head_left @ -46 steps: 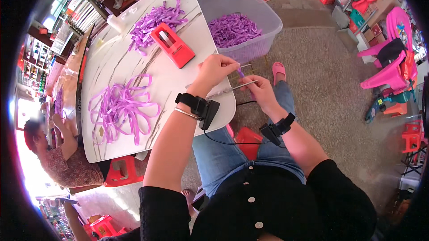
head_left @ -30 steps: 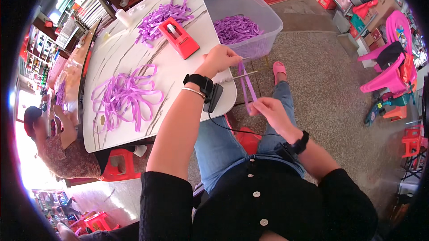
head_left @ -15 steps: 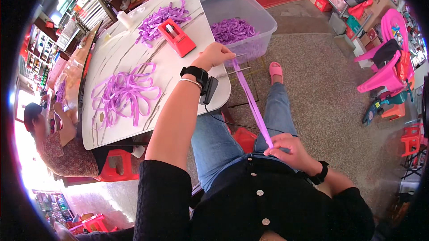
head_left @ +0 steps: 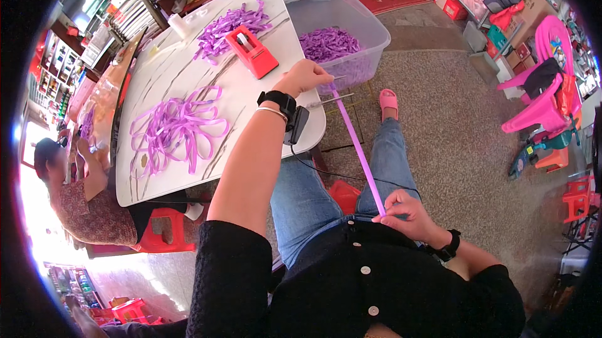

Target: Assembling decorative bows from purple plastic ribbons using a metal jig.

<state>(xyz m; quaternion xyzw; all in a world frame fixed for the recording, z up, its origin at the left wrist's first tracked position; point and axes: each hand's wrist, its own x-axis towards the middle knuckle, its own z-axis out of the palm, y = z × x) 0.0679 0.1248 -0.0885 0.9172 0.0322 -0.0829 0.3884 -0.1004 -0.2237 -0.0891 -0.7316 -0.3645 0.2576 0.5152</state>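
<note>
A purple ribbon is stretched taut and slanting between my two hands. My left hand pinches its far end beside a thin metal rod, over the table's right edge. A second metal rod sticks out from the table edge just below. At my waist, my right hand pinches the ribbon's near end between thumb and fingers; something dark shows at those fingers, too small to name. On the table lie a loose heap of long purple ribbons and a pile of short purple ribbon pieces.
A red tape dispenser stands on the white marbled table. Beside the table is a clear plastic bin with many purple pieces inside. A black cable runs from my left wrist. Another person sits at the left.
The ribbon looked like two spread strands and now shows as one narrower band. My right hand's fingers have shifted on its near end. My left hand stays by the rod.
</note>
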